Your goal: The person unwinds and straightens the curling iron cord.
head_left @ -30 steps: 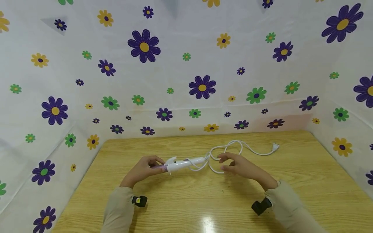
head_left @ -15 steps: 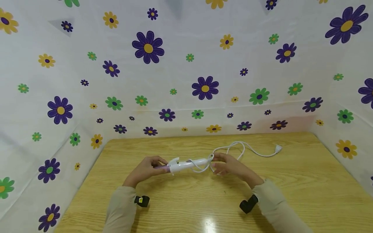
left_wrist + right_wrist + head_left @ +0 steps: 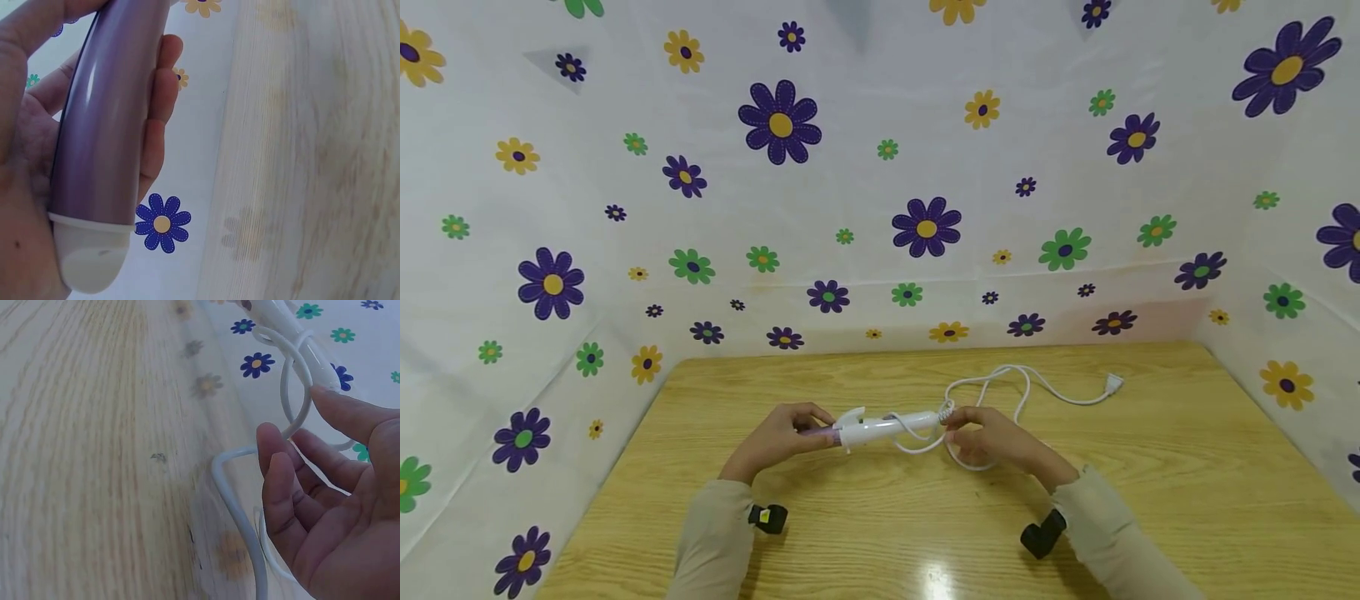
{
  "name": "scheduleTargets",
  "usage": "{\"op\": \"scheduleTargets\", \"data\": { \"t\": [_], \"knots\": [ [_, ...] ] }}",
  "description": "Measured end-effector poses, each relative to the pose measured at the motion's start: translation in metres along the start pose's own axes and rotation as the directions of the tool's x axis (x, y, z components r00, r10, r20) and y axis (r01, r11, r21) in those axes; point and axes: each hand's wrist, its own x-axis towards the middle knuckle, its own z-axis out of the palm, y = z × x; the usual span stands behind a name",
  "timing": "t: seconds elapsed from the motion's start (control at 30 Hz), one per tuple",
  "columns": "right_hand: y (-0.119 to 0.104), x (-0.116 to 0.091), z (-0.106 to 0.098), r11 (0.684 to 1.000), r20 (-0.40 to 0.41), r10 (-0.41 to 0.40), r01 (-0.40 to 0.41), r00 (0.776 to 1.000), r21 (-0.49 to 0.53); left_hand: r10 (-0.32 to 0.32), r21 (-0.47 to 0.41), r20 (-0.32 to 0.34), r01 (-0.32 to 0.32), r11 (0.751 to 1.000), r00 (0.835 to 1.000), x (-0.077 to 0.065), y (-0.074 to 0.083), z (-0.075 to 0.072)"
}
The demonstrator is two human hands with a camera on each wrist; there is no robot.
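Note:
My left hand point(image 3: 782, 437) grips the purple barrel of a curling iron point(image 3: 880, 427), its fingers wrapped around it. In the left wrist view, the purple barrel point(image 3: 106, 119) ends in a white tip near the palm. The white handle points right, with a raised white lever beside the purple part. White power cord point(image 3: 240, 519) loops around the handle. My right hand point(image 3: 988, 437) is at the handle's cord end, fingers curled around the cord. In the right wrist view, one digit of the right hand point(image 3: 337, 500) reaches the handle's end.
Loose cord trails across the wooden table point(image 3: 865, 533) to a white plug point(image 3: 1113, 384) at the back right. A flower-printed white sheet point(image 3: 865, 192) stands behind the table and along both sides. Black wrist cameras sit on both sleeves.
My right hand has moved left to the cord end of the curling iron and taken hold of the cord. A cord loop now hangs lower near that hand. The left hand keeps its grip.

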Motion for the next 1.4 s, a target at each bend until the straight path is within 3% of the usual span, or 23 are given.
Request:
{"op": "scheduleTargets", "data": {
  "t": [0.2,0.3,0.47,0.63,0.77,0.9,1.2,1.4],
  "knots": [
    [0.001,-0.004,0.004,0.998,0.039,-0.026,0.028,0.999,-0.064,-0.005,0.001,-0.002,0.005,1.000,1.000,-0.002,0.000,0.001],
    [0.001,-0.005,0.005,0.987,0.031,-0.057,0.061,0.998,-0.145,0.000,0.000,-0.007,0.000,1.000,1.000,-0.003,0.000,0.000],
    [-0.002,-0.006,0.001,0.934,-0.055,-0.095,0.070,0.994,-0.350,0.008,0.005,-0.020,-0.008,1.000,1.000,-0.005,0.003,-0.002],
    [-0.004,-0.003,-0.004,0.883,-0.169,-0.046,-0.039,0.984,-0.467,0.016,0.009,-0.013,-0.015,1.000,1.000,-0.005,0.006,-0.003],
    [-0.003,0.002,-0.010,0.870,-0.218,0.005,-0.111,0.976,-0.480,0.025,0.006,0.015,-0.025,1.000,1.000,-0.005,0.010,-0.001],
    [-0.004,0.005,-0.020,0.878,-0.252,-0.004,-0.117,0.968,-0.464,0.033,0.004,0.040,-0.033,0.999,0.999,-0.005,0.011,0.000],
    [-0.022,-0.010,-0.046,0.916,-0.312,-0.104,-0.032,0.944,-0.401,0.004,0.020,0.050,-0.005,1.000,0.999,-0.004,0.009,0.000],
    [-0.034,-0.024,-0.047,0.917,-0.281,-0.158,0.034,0.947,-0.398,-0.004,0.024,0.059,0.003,1.000,0.998,-0.004,0.007,-0.002]
  ]
}}
